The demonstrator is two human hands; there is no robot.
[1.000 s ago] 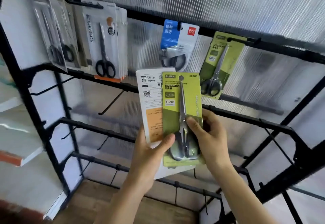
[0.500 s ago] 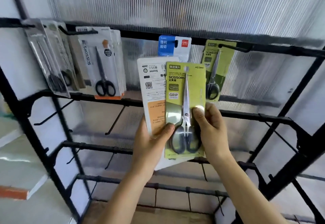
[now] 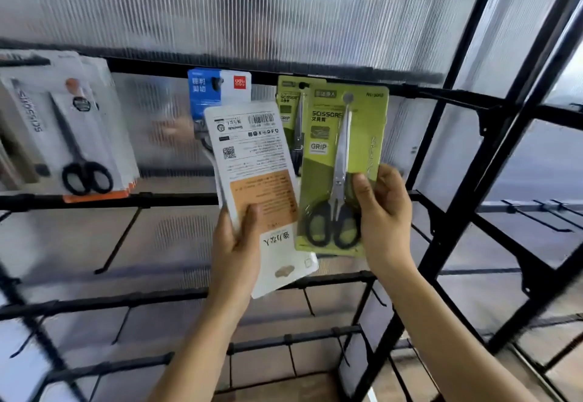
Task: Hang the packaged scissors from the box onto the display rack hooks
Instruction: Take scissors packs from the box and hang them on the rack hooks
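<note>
My right hand [image 3: 383,215] pinches a green scissors pack [image 3: 362,136] by its right edge and holds it up near the top rail of the black rack [image 3: 347,81]. Its hang hole sits just below the rail, overlapping another green pack [image 3: 288,108] hanging on a hook there. My left hand [image 3: 236,243] grips a white scissors pack [image 3: 255,161], back side and barcode facing me, a little lower and to the left. The two held packs are apart.
A blue and white scissors pack [image 3: 217,92] hangs on the top rail, partly behind the white pack. Several white packs [image 3: 69,136] hang at left. Bare black hooks [image 3: 120,237] stick out from the lower rails and at right [image 3: 536,215]. A ribbed translucent panel backs the rack.
My right hand has lifted the green pack away from the white one, up and to the right toward the top rail. The left hand keeps the white pack. The view shifted right.
</note>
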